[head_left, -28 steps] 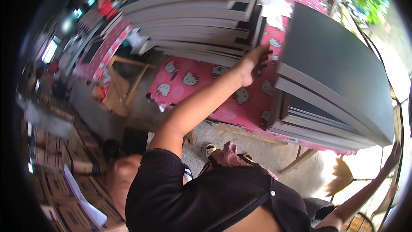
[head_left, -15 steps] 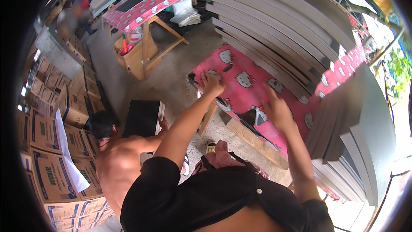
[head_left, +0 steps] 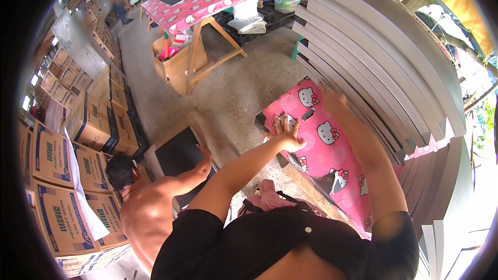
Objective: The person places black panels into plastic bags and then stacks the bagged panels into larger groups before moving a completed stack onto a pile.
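Observation:
My left hand (head_left: 288, 139) lies flat, fingers spread, on a table covered with pink cartoon-cat sheeting (head_left: 307, 140). Beyond it, my right hand (head_left: 333, 101) is at the near lower corner of a tall stack of grey boards (head_left: 363, 67). Its fingers are partly hidden and blurred, so whether they grip a board does not show. A small dark scrap (head_left: 308, 114) lies on the sheeting between my hands. Torn dark patches show along the cover's near edge, above a wooden table frame (head_left: 303, 184).
To my left a co-worker (head_left: 150, 197) bends with a hand on a black panel (head_left: 181, 153). Stacked brown cartons (head_left: 54, 158) fill the left side. Another pink-covered table (head_left: 228, 0) stands ahead, a carton (head_left: 179, 67) below it. More grey boards (head_left: 430, 176) stand at right.
My right hand has moved forward from over the pink sheeting to the grey board stack. My left hand stays pressed on the cover. The view has shifted, and the co-worker's arm reaches further over the black panel.

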A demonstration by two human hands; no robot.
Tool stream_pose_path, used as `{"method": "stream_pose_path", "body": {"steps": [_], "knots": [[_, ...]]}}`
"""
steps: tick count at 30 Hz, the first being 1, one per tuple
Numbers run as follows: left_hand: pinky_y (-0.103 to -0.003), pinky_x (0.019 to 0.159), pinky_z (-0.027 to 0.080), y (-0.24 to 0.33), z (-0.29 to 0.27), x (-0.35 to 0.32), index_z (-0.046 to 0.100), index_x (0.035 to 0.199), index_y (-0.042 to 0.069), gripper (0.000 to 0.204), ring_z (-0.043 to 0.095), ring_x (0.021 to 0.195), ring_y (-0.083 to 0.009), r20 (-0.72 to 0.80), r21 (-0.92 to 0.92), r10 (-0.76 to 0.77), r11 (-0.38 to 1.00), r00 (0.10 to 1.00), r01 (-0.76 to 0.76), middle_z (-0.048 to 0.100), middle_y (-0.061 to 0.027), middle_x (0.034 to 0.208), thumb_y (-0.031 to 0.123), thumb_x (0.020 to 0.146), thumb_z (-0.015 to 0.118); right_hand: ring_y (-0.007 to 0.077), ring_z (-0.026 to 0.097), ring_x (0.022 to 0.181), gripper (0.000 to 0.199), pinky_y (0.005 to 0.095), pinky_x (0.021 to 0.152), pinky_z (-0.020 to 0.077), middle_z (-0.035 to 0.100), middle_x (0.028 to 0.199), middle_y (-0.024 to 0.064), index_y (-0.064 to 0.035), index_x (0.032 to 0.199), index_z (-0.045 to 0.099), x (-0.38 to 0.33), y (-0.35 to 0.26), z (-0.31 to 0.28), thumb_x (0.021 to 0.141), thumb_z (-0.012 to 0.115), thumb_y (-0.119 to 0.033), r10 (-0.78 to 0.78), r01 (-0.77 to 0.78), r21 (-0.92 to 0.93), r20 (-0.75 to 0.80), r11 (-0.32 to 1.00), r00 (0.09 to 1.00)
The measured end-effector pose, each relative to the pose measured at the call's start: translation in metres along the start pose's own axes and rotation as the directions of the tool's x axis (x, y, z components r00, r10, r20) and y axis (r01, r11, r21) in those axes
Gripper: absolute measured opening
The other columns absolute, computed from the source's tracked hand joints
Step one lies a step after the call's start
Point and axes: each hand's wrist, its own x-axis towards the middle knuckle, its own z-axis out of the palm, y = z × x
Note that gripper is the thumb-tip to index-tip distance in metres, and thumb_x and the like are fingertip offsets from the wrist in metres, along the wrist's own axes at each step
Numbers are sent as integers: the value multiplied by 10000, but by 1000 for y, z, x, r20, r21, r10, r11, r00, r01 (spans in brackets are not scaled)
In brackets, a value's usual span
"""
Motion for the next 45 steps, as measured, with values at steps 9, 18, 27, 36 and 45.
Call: {"method": "stream_pose_path", "body": {"steps": [9,18,27,36,45], "knots": [[-755,882,79,8,-10,-5,-121,1387,320,844,-286,1282,-349,83,-17,-73,997,994,74,-334,-66,1397,666,789,364,257,625,926,777,388,745,505,599,1090,149,-192,1421,43,5,-6,-39,798,505,-138,102,-104,89,24,991,994],[-748,891,62,2,4,7,-111,1391,312,860,-283,1265,-399,32,-18,-56,998,998,57,-321,-104,1399,672,777,370,303,616,941,789,414,760,500,607,1068,159,-220,1421,29,-9,-22,-72,792,499,-140,6,-1,172,-28,985,1000],[-758,882,57,10,-6,-7,-124,1388,308,897,-301,1257,-402,48,-66,-44,997,998,47,-326,-103,1397,667,766,415,339,614,926,774,461,754,494,596,1069,190,-250,1415,72,15,-14,-77,772,485,-123,68,-50,231,-71,972,995],[-758,883,57,8,-9,-11,-120,1389,304,899,-285,1266,-401,37,-55,-35,998,999,37,-313,-100,1404,682,761,400,344,604,949,773,448,795,481,594,1066,197,-244,1413,88,10,4,-97,764,490,-122,95,-69,243,-100,968,990],[-756,887,54,8,-8,-14,-117,1389,312,874,-266,1283,-380,30,-68,-40,997,999,42,-302,-92,1411,667,771,388,320,585,1007,741,424,816,478,569,1139,172,-270,1412,93,24,-12,-144,793,477,-138,90,-57,202,-157,978,983]]}}
